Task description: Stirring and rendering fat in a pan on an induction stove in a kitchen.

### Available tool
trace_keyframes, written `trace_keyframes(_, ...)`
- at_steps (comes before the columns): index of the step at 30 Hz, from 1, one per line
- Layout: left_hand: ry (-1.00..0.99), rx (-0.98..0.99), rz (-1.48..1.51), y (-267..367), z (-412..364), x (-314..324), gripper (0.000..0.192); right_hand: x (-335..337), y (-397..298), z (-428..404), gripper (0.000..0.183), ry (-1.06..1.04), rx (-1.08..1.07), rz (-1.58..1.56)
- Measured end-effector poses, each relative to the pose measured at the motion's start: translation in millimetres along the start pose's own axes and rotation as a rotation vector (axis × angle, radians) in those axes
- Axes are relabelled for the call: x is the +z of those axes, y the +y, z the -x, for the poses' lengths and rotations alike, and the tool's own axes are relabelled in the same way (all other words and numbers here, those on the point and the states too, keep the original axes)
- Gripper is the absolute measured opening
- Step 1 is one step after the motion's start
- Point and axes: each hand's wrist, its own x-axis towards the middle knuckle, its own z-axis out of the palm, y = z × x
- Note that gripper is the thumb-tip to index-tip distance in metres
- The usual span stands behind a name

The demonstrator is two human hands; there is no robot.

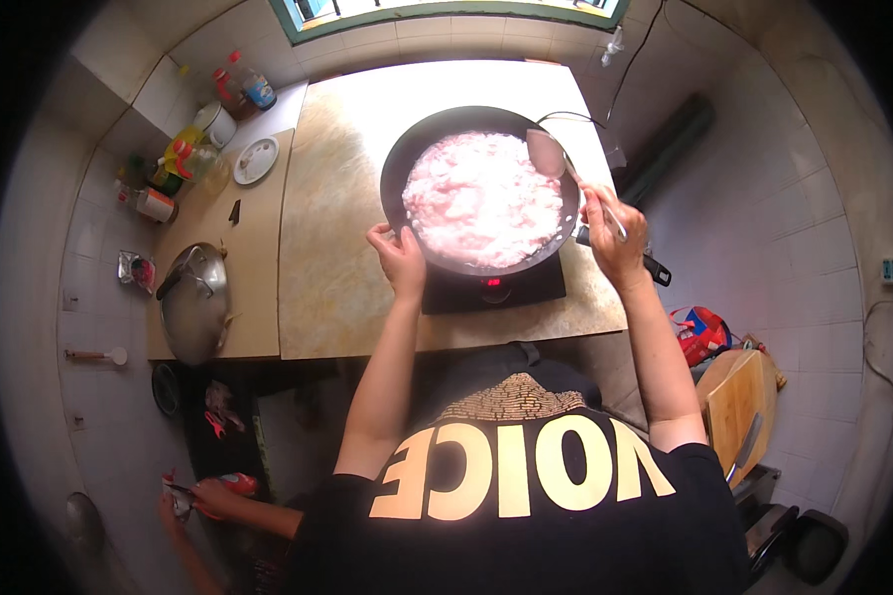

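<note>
A dark wok (pixel 396 160) sits on a black induction cooker (pixel 521 296) with a lit red display. It is full of pale pink, wet, lumpy food (pixel 484 197), overexposed and probably minced meat. My left hand (pixel 402 260) pinches the wok's rim at its near left side. In my right hand (pixel 616 234) is the shaft of a spatula (pixel 546 152), its broad blade resting over the far right rim, above the food. Beneath that hand the wok's black handle (pixel 658 269) points out to the right, apart from my fingers.
On the left counter stand a domed metal lid (pixel 197 305), a white plate (pixel 257 161), a white enamel mug (pixel 216 123) and several bottles (pixel 257 85). At lower left another person's hands (pixel 212 500) hold a small packet. A knife (pixel 746 442) leans by wooden cutting boards (pixel 737 401) at lower right.
</note>
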Motion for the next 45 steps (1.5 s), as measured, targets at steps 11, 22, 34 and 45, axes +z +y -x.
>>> trace_keyframes(11,-0.011,-0.011,-0.012,7,7,1,0.027,38,-10,43,0.03,0.002,0.602,-0.711)
trace_keyframes(22,-0.113,0.084,-0.238,6,-21,-13,0.026,-4,-29,-4,0.02,-0.196,-0.317,-0.008)
trace_keyframes(34,-0.208,0.187,-0.33,3,-64,-7,0.026,63,-9,-3,0.03,-0.366,-0.431,0.205)
trace_keyframes(45,-0.252,0.167,-0.27,-12,-90,-5,0.026,4,-57,54,0.024,-0.506,-0.448,0.177)
